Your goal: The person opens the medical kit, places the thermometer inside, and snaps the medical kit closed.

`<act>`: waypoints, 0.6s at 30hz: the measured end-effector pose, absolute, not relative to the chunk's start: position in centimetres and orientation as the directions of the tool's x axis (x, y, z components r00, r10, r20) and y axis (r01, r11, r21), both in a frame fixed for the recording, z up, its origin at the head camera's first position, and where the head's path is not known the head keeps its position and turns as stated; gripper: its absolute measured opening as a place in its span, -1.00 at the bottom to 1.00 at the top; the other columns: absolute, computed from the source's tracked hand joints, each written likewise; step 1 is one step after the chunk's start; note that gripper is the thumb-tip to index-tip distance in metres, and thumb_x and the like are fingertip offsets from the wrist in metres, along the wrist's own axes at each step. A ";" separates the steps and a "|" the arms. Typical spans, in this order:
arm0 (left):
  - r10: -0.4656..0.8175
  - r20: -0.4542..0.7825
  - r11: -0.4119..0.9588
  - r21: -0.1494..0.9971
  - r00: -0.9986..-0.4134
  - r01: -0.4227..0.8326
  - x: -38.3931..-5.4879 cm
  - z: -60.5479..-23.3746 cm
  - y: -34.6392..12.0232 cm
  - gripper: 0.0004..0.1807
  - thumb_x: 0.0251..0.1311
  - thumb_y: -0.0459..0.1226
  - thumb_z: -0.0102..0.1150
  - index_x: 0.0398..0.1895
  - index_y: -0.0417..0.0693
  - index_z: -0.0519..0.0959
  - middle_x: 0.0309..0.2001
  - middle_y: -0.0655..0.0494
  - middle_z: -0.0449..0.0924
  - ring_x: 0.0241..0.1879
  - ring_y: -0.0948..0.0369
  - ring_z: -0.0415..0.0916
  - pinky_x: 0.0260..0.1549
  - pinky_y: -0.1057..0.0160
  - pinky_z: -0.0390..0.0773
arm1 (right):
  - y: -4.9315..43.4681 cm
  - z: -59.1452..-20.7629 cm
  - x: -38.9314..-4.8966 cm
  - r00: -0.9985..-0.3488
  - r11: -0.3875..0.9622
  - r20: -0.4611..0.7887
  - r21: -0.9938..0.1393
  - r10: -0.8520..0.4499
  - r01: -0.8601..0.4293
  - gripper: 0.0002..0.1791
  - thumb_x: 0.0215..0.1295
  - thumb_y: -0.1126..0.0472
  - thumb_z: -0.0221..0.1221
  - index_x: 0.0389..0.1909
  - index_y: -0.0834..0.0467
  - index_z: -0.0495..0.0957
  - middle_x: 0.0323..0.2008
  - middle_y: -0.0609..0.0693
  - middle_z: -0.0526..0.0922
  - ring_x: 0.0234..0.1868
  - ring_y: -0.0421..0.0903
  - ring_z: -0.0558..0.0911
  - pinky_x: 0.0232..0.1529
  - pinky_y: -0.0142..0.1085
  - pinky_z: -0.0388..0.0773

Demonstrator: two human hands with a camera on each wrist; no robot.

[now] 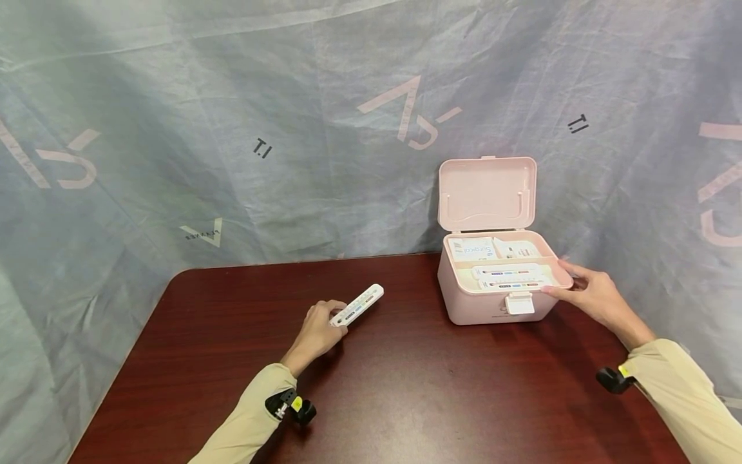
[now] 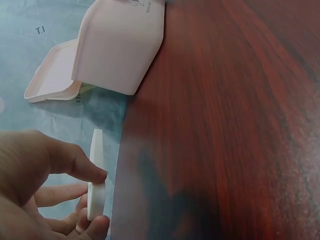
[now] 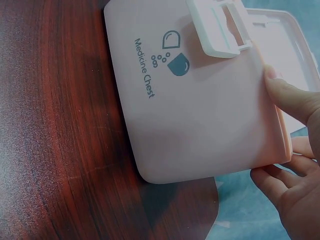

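My left hand (image 1: 319,328) pinches a flat white thermometer (image 1: 361,304) with printed scale marks and small coloured blocks, above the table left of the chest. In the left wrist view the thermometer (image 2: 96,195) shows edge-on between thumb and fingers. A pale pink medicine chest (image 1: 475,309) stands at the right with its lid (image 1: 487,193) raised. My right hand (image 1: 599,299) grips the chest's front right corner, thumb on the front rim and fingers against the side. Similar white thermometers (image 1: 513,283) lie in the chest's front compartment.
A packet marked Surgical (image 1: 472,248) and another white packet (image 1: 518,249) sit in the back compartment. The white latch (image 1: 520,303) hangs at the chest's front. A dark red wooden table (image 1: 406,386) carries everything, and a grey cloth (image 1: 324,129) hangs behind it.
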State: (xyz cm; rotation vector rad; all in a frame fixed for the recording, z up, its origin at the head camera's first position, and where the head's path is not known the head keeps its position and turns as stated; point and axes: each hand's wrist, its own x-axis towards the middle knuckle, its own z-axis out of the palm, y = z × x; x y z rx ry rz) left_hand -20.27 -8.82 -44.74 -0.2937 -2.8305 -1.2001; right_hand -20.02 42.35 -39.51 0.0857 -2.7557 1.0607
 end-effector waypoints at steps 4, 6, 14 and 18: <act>0.163 0.126 0.679 0.706 -0.979 0.204 -20.3 -44.5 -8.7 -0.52 -0.19 -0.42 0.31 -0.05 -0.19 0.59 -0.15 -0.13 0.54 -0.10 -0.07 0.40 -0.18 0.10 0.36 | 42.3 -39.4 -20.0 -0.982 0.745 0.189 -0.657 0.015 -0.116 -0.11 0.02 0.00 0.40 0.27 0.39 0.29 0.24 0.36 0.31 -0.21 -0.64 0.43 -0.35 -0.70 0.35; 0.168 0.126 0.681 0.702 -0.978 0.207 -20.4 -44.5 -8.6 -0.52 -0.19 -0.42 0.31 -0.05 -0.17 0.60 -0.14 -0.12 0.54 -0.10 -0.04 0.40 -0.17 0.10 0.36 | 42.3 -39.4 -20.0 -0.982 0.746 0.188 -0.656 0.014 -0.115 -0.12 0.02 0.00 0.40 0.27 0.39 0.29 0.24 0.36 0.31 -0.21 -0.64 0.43 -0.35 -0.70 0.35; 0.189 0.118 0.678 0.703 -0.975 0.217 -20.5 -44.1 -8.1 -0.53 -0.18 -0.42 0.30 -0.05 -0.16 0.60 -0.15 -0.08 0.54 -0.09 -0.02 0.38 -0.18 0.12 0.36 | 42.3 -39.4 -20.0 -0.981 0.746 0.193 -0.656 0.017 -0.116 -0.11 0.01 0.00 0.40 0.27 0.40 0.29 0.23 0.37 0.31 -0.20 -0.65 0.40 -0.34 -0.71 0.33; 0.202 0.116 0.670 0.708 -0.973 0.223 -20.5 -43.6 -7.7 -0.53 -0.16 -0.42 0.29 -0.04 -0.16 0.59 -0.15 -0.07 0.53 -0.08 -0.05 0.39 -0.19 0.12 0.36 | 42.3 -39.4 -20.0 -0.982 0.742 0.190 -0.659 0.010 -0.120 -0.10 0.02 0.01 0.40 0.28 0.40 0.27 0.25 0.38 0.29 -0.18 -0.66 0.38 -0.32 -0.72 0.33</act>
